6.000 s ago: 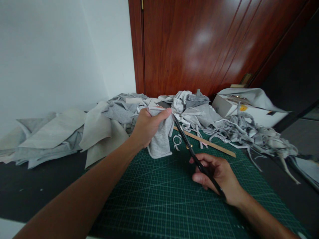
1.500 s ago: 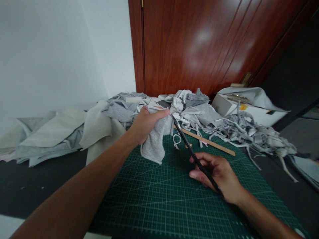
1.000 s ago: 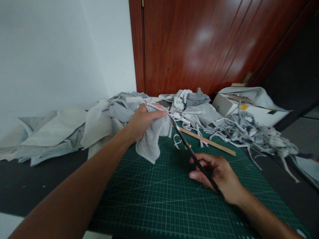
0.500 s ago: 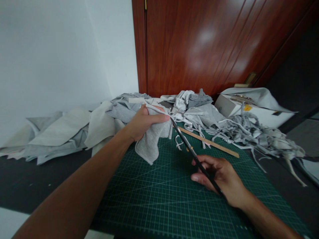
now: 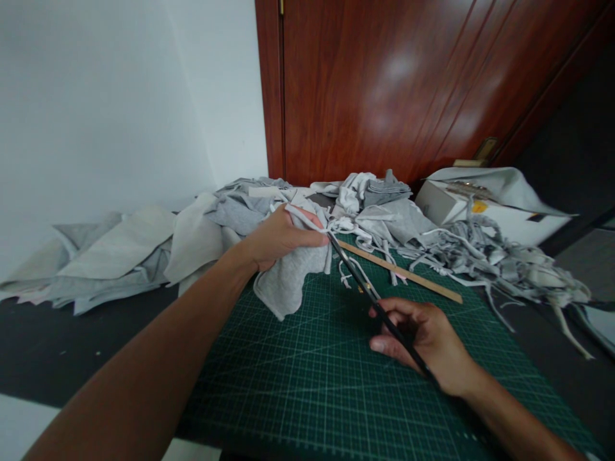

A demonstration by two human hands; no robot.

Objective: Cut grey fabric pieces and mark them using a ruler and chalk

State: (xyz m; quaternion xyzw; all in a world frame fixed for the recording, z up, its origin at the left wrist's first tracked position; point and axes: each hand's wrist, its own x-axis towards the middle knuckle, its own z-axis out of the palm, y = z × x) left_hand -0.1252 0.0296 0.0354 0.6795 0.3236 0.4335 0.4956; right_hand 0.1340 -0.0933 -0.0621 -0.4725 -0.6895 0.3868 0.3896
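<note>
My left hand [image 5: 288, 237] is closed around a piece of light grey cloth [image 5: 284, 288], whose loose lower part hangs over the mat. A narrow pale edge of the cloth runs over the fingers towards the thumb tip. In my right hand [image 5: 420, 342] is a long, slim black tool [image 5: 396, 334] with a shiny metallic front part; its exact kind is unclear. The tool slants up and left, its tip meeting the cloth at my left thumb. Below both hands lies a green cutting mat [image 5: 307, 384].
A wooden ruler [image 5: 408, 275] lies on the mat behind the tool. Grey cloth pieces [image 5: 125, 243] are heaped at the left. Tangled fabric strips [image 5: 500, 256] lie at the right, before a white box [image 5: 442, 203]. A wooden door [image 5: 375, 89] stands behind.
My left hand has shifted slightly, and the cloth's hanging part has swung a little left and down. My right hand and the tool are nearly unchanged.
</note>
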